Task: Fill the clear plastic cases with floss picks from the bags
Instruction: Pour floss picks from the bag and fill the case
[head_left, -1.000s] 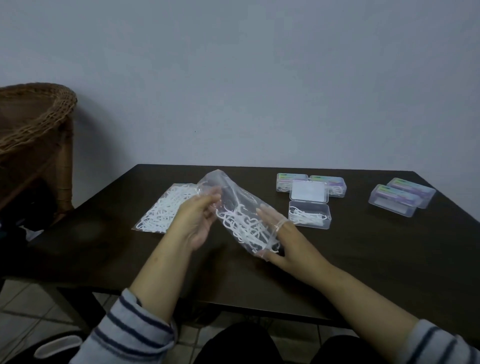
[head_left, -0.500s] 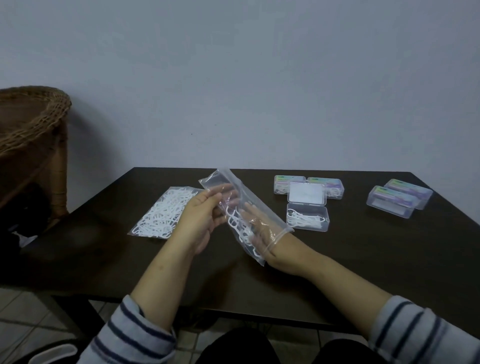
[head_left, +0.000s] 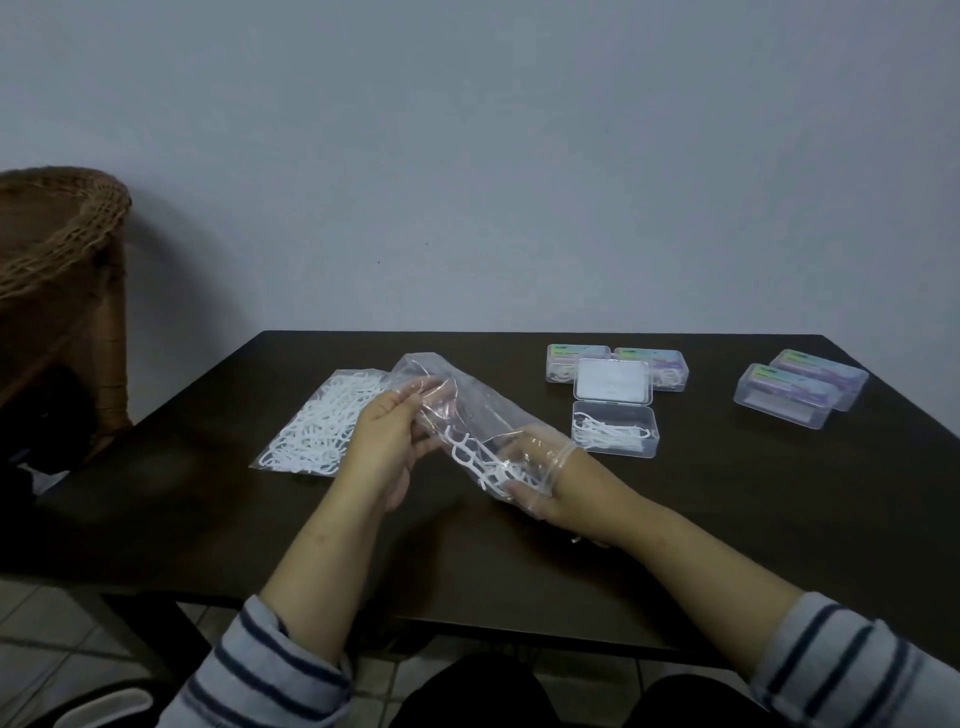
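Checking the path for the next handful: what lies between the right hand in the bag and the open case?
In the head view, only bare dark table separates the right hand, inside the bag, from the open case.

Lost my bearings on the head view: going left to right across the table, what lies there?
Full bag → left hand → held bag, right hand inside it → open case → two shut cases.
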